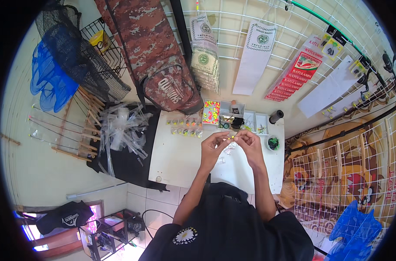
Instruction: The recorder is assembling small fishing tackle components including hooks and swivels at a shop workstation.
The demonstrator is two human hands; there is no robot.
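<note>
Over the white table (174,161), my two hands meet with the fingertips pinched together. Between them is a small, round, yellow bead-like piece (232,137), too small to make out fully. My left hand (212,148) grips it from the left, thumb against fingers. From the other side my right hand (250,145) is closed on it in the same way. Just beyond the fingers stands a white divided tray (238,105). Its left part is a box (203,114) full of small yellow, pink and orange pieces. Clear plastic bits (222,161) lie below my hands.
Small clear packets (185,127) lie in rows left of the tray. A black cylinder (276,116) and a cup with green contents (273,142) stand at the right. Plastic sleeves (119,135) are heaped at the left, near a camouflage rod bag (159,56). Wire grid (232,35) backs the table.
</note>
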